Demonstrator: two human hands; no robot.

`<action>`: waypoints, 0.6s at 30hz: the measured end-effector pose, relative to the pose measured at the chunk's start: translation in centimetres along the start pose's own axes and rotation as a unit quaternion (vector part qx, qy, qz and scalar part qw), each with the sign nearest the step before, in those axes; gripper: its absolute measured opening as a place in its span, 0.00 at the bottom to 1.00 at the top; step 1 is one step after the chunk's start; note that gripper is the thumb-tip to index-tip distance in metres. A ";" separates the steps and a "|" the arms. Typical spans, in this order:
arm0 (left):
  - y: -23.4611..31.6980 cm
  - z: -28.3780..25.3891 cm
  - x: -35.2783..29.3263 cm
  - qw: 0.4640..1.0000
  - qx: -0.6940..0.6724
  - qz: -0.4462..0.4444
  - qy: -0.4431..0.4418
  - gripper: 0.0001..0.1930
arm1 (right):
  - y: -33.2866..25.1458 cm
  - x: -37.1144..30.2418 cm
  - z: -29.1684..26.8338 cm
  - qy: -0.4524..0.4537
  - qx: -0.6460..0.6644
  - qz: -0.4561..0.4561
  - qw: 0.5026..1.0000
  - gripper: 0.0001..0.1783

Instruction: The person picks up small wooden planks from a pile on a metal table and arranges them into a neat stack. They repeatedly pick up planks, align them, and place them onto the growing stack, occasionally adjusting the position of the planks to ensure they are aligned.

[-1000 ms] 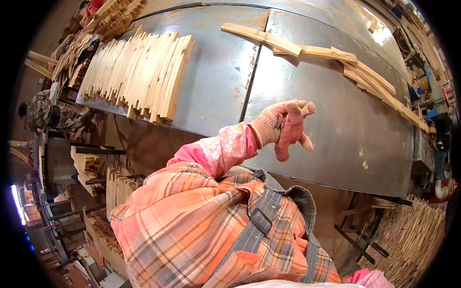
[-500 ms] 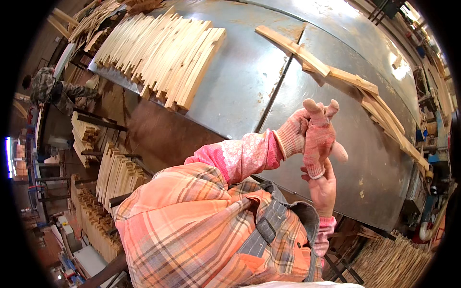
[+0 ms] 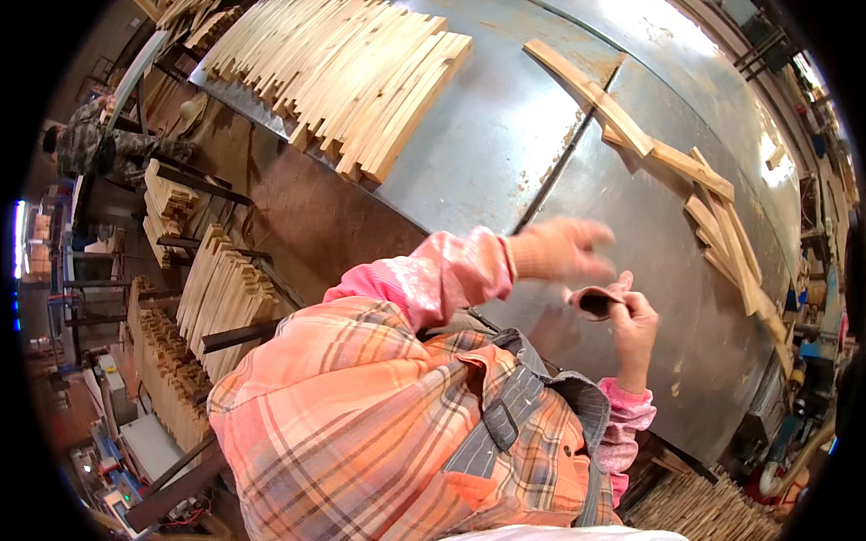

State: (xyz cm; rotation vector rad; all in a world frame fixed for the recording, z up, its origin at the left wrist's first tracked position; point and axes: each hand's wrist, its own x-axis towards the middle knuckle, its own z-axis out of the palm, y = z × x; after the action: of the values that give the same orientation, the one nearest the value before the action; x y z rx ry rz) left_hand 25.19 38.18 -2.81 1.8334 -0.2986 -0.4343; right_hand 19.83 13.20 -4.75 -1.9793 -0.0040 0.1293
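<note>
My left hand [image 3: 561, 249], pink to orange and smeared by motion, reaches over the metal table [image 3: 487, 117] with its fingers stretched out and nothing seen in them. Its glove is hard to make out through the blur. Just below and to the right, my bare right hand [image 3: 634, 326] is closed on a pink work glove [image 3: 595, 303]. The dark opening of the glove's cuff shows, held by the thumb and fingers. The two hands are apart. Pink patterned sleeves cover both forearms.
Long wooden strips [image 3: 361, 81] lie side by side on the table at upper left. Loose strips [image 3: 591, 95] lie in a line at upper right. Racked wood pieces [image 3: 216, 298] stand at left, with more stacked strips [image 3: 708, 505] at lower right. A person [image 3: 95, 144] works at far left.
My hands have moved apart. The left hand has come off the glove, and the right hand now holds it with its cuff opening showing. The view has shifted slightly.
</note>
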 end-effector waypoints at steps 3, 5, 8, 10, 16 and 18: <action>3.1 1.1 -1.0 0.964 0.179 0.063 -0.187 0.23 | 0.0 0.6 1.0 -0.026 -0.102 -0.012 0.994 0.04; 0.7 2.6 -0.9 0.977 0.158 0.057 -0.131 0.21 | -1.1 0.9 1.3 -0.027 -0.147 -0.029 0.988 0.04; 0.2 2.7 -0.6 0.989 0.116 0.016 -0.088 0.21 | -2.8 0.5 2.0 0.034 -0.187 -0.107 0.976 0.04; -1.3 3.6 -0.3 0.995 -0.062 -0.063 -0.041 0.21 | -5.9 -0.1 3.8 0.102 -0.169 -0.204 0.959 0.06; 0.4 1.9 0.6 0.996 -0.070 -0.054 -0.033 0.16 | -3.3 -0.5 4.7 -0.051 -0.272 -0.185 0.943 0.08; 0.4 2.0 1.3 0.985 0.155 0.057 -0.054 0.11 | -1.8 -0.5 5.1 -0.110 -0.319 -0.187 0.923 0.07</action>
State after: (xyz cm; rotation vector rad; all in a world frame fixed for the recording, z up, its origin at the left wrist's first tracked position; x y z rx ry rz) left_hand 25.47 35.78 -3.17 2.0859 -0.5690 -0.4253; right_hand 18.98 18.51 -5.10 -2.5574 -0.6420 0.1081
